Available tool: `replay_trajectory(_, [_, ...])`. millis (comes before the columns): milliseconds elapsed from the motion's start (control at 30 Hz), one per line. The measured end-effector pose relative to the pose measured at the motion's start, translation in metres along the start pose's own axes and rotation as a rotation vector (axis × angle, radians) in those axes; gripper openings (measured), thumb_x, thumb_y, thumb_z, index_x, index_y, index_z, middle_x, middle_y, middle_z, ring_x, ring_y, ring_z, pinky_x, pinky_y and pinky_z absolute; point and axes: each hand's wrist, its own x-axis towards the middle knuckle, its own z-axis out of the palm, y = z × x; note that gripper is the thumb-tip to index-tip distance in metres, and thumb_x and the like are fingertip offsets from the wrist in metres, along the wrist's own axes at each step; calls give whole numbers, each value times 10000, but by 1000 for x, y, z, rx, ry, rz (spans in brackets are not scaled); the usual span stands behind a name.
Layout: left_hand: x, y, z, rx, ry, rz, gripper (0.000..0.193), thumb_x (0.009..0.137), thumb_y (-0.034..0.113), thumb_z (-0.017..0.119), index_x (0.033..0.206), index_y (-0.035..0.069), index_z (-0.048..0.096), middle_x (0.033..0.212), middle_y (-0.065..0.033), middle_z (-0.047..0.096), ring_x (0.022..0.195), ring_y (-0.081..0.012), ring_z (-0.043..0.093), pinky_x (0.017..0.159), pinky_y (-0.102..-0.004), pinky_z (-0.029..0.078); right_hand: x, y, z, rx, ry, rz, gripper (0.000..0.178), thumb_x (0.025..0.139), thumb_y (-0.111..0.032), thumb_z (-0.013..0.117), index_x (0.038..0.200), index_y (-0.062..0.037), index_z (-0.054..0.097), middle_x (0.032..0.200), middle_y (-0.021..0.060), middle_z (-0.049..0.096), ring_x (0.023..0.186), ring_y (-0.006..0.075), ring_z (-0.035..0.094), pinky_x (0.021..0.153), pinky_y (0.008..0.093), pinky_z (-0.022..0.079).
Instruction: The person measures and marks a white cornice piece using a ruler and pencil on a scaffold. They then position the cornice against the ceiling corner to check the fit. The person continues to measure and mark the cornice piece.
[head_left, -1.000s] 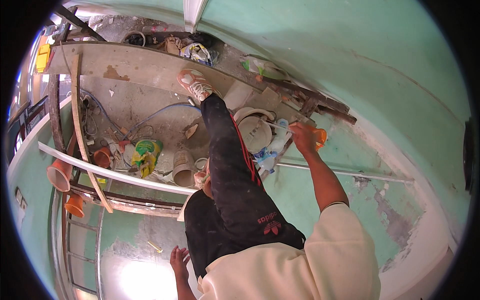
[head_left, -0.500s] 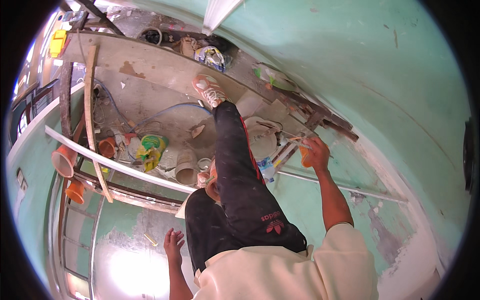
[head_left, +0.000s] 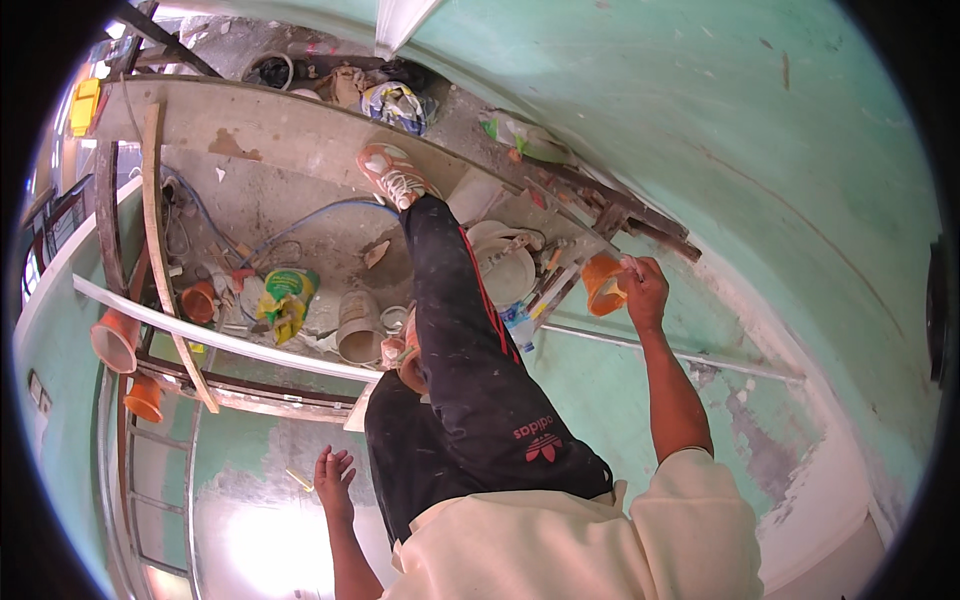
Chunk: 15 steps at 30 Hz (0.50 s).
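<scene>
My right hand (head_left: 645, 290) is out to the right, closed on the edge of an orange plastic pot (head_left: 603, 278). The pot is tilted, so its round opening and pale inside show. Part of the grip is hidden by my fingers. Low on the left, my left hand (head_left: 333, 470) hangs beside my thigh with its fingers apart and slightly bent, holding nothing. My foot in an orange and white shoe (head_left: 388, 172) rests on a long plank (head_left: 300, 112).
Beyond the right hand rises a green wall (head_left: 760, 130). More orange pots (head_left: 116, 340) stand at the left, near a curved white rail (head_left: 220, 332). A yellow and green bag (head_left: 287, 300), a beige bucket (head_left: 358, 330) and a blue hose (head_left: 320, 212) lie below the plank. Pale lids (head_left: 505, 268) sit right of my leg.
The orange pot in my right hand has turned, and its opening now shows more. My left hand has shifted slightly left and up. The whole view has moved a little.
</scene>
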Motion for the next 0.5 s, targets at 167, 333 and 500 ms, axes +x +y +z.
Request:
replay_trajectory(167, [-11, 1, 11, -17, 16, -11, 556, 1077, 424, 593, 1514, 94, 492, 1319, -117, 657, 1179, -224, 651, 997, -424, 528, 23, -3, -5, -116, 17, 62, 217, 1011, -232, 705, 1083, -39, 773, 951, 85, 693, 839, 246, 672, 789, 350, 530])
replay_trajectory(333, [-27, 11, 24, -67, 56, -62, 550, 1064, 398, 617, 1498, 78, 509, 1269, -107, 681, 1159, -219, 664, 972, -401, 540, 79, -31, -3, -288, -134, -61, 291, 1033, -270, 667, 1106, 1, 746, 1038, 168, 697, 982, 368, 660, 894, 438, 517])
replay_trajectory(500, [-49, 24, 51, 57, 235, 27, 493, 1025, 323, 677, 1425, 41, 613, 1292, -122, 719, 1192, -262, 682, 1023, -399, 532, 122, -66, 16, -280, -235, -224, 270, 1012, -250, 658, 1025, 7, 739, 959, 213, 639, 924, 417, 626, 829, 505, 502])
